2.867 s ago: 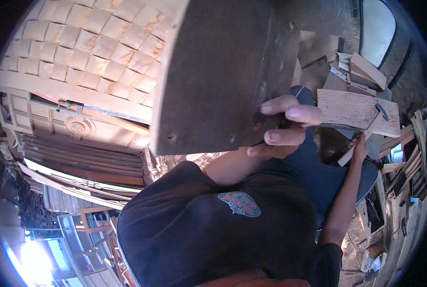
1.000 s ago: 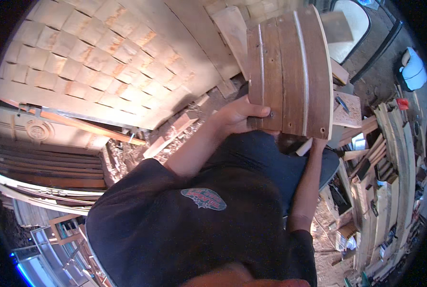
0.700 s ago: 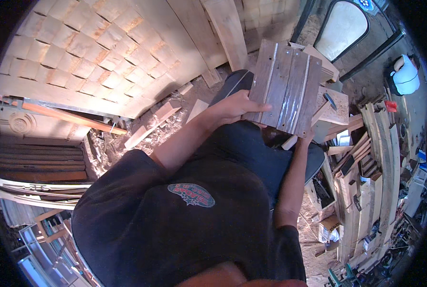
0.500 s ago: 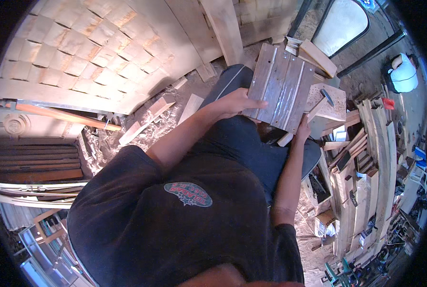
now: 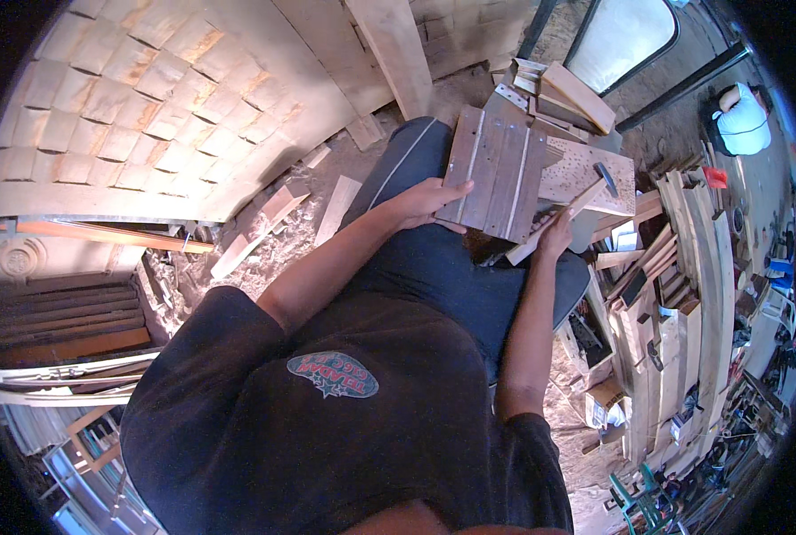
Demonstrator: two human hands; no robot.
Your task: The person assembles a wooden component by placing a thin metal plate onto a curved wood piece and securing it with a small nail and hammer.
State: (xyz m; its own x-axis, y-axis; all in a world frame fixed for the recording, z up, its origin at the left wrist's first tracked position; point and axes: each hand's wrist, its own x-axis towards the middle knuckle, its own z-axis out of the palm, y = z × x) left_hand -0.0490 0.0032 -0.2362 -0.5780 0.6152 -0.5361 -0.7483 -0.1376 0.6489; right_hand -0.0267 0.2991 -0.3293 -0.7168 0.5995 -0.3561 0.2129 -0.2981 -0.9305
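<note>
Over my lap is a dark brown wooden panel (image 5: 492, 178) with two pale strips running along it and small dots near its edges. My left hand (image 5: 429, 203) grips its left edge, thumb on top and fingers underneath. In my right hand (image 5: 554, 234), closed near the panel's lower right corner, is a hammer (image 5: 585, 194). Its pale wooden handle slants up and right to a dark head, above a light wooden block (image 5: 585, 168) peppered with small holes. Part of the panel's underside lies in shadow.
Wood offcuts (image 5: 578, 96) are piled beyond the block. Long planks (image 5: 683, 357) and a tool-filled box (image 5: 587, 334) stand at the right. A woven wood panel (image 5: 148, 107) leans at the far left. Scraps (image 5: 264, 227) litter the floor. Another person (image 5: 743, 120) is at the far right.
The panel has shifted left and nearer and is turned, showing more of the holed block. My left hand moved with it. My right hand, with the hammer, moved slightly left.
</note>
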